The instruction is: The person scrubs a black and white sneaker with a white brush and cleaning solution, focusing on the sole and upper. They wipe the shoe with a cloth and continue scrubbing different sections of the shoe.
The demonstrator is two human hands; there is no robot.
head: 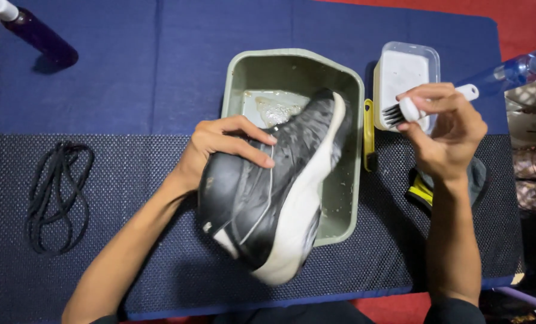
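My left hand [223, 147] grips a black sneaker with a white sole [268, 192] by its upper, tilted on its side. The shoe's toe hangs over a grey-green plastic basin [353, 120] that holds a little soapy water. My right hand [445, 132] holds a small white-handled brush with dark bristles [403, 111] to the right of the basin, bristles pointing left, apart from the shoe. Under the brush stands a clear rectangular tub of white powder or paste [403, 69].
A loose black shoelace [55, 192] lies at the left on the dark mesh mat. A yellow-handled brush [369, 135] rests against the basin's right wall. A dark insole with yellow trim [421, 192] lies under my right wrist. Spray bottles stand at the top left [37, 33] and top right [514, 69].
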